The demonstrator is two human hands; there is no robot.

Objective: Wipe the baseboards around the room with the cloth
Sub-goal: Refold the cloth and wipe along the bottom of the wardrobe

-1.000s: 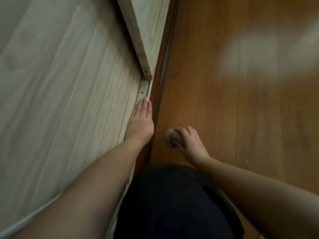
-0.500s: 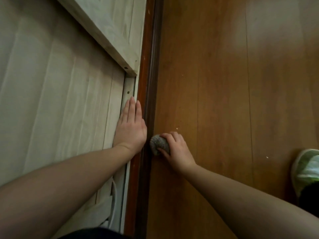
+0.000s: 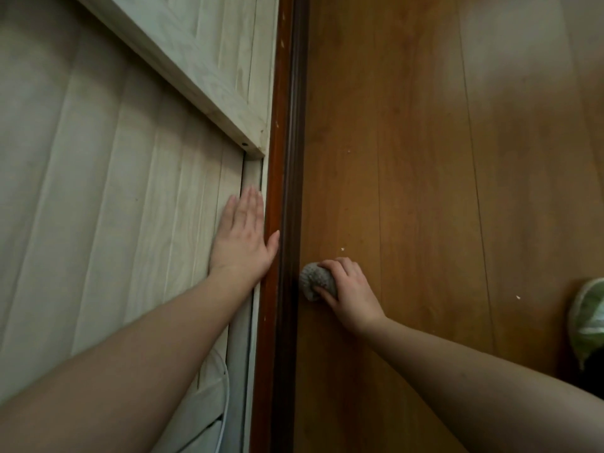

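Wood floor (image 3: 441, 191), orange-brown planks w/ seams running away from the viewer, takes up everything to the right of the right hand (image 3: 349, 291); a pale glare patch lies far ahead of it and a few white crumbs sit near it on the boards. Pale whitewashed plank wall (image 3: 98, 191) fills the area left of the left hand (image 3: 242, 238), w/ a diagonal trim board (image 3: 196, 73) crossing ahead of that hand. Between the two hands runs the dark reddish-brown baseboard (image 3: 287, 125), a long strip from top to bottom of view, lighter face on the wall side, darker moulded edge on the floor side.

L hand: flat, fingers straight and together, palm pressed on the wall planks, thumb reaching across to touch the baseboard's top.

R hand: fingers curled over a balled grey cloth (image 3: 315, 282), gripping it; the cloth sits on the floor and presses vs. the baseboard's lower edge, just across the strip from the L wrist.

Floor ahead of the cloth along the baseboard lies bare apart from the crumbs. Behind the L forearm a white cable (image 3: 225, 397) loops along the wall. Far right of the R forearm, at frame edge, a green-and-white shoe (image 3: 588, 315), well apart from the cloth.
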